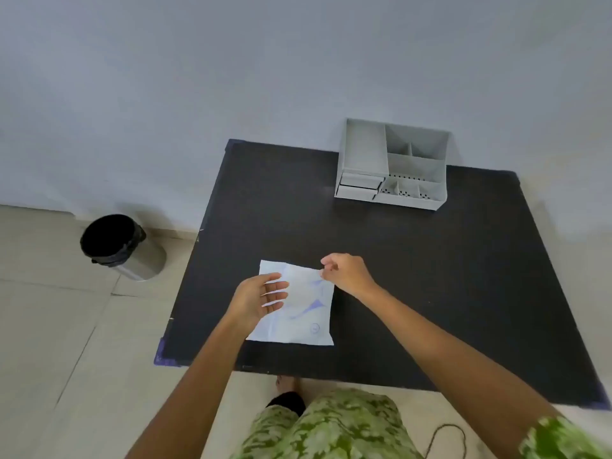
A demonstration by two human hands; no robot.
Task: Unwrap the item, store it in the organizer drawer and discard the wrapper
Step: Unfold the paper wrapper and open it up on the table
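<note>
A dark table (pixel 414 276) stands against a pale wall. On its near part lies a flat white packet (pixel 298 313) with light purple marks. At the far edge, near the wall, stands a grey organizer (pixel 394 167) with open compartments and two small drawers on its left side.
</note>
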